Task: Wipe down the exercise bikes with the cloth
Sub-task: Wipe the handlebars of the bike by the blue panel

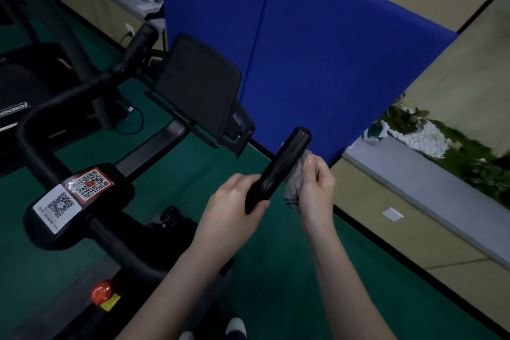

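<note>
A black exercise bike [82, 201] fills the left and centre, with a dark screen [198, 85] and QR stickers on its stem. Its right handlebar grip [278, 168] sticks out toward the blue panel. My left hand [234, 201] grips the near end of that grip. My right hand [314, 190] holds a grey cloth [294, 185] bunched against the right side of the grip. The bike's left handlebar [138, 41] reaches away at upper left.
A blue padded panel [317, 50] stands just behind the handlebar. A beige low wall with a grey ledge [414, 196] and plants runs on the right. Another black machine [16, 85] stands at far left. A red knob [101, 291] sits low on the frame. The floor is green.
</note>
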`<state>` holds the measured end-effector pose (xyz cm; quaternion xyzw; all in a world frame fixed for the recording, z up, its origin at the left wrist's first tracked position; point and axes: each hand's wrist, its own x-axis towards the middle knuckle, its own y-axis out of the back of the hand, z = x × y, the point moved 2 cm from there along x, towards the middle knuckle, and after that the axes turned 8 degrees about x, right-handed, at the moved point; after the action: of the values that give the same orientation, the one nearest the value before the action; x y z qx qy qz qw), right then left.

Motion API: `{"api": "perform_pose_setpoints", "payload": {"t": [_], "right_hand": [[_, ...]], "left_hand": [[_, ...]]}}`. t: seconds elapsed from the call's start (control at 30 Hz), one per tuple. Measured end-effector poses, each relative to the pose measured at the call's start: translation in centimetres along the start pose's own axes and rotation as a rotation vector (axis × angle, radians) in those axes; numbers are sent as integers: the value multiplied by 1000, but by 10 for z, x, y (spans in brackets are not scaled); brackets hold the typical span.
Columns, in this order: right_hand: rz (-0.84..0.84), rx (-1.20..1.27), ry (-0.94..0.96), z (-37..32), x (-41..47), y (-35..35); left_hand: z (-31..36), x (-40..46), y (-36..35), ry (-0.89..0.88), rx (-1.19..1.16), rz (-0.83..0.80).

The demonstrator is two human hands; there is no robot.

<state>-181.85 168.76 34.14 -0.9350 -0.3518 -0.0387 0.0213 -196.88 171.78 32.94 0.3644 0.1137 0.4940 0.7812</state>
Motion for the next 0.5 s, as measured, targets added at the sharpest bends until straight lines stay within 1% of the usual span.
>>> {"api": "perform_pose_setpoints", "payload": {"t": [0.13,0.37,0.5], "right_hand": [[-23,-45,24,-6,-10,17],[17,-27,-3,-13,-20,56],[37,-10,-50,-9,-23,91]], "left_hand": [[1,0,1,-14,4,-21],[3,-1,4,3,47,-6],[6,-2,6,-22,123,54]]}}
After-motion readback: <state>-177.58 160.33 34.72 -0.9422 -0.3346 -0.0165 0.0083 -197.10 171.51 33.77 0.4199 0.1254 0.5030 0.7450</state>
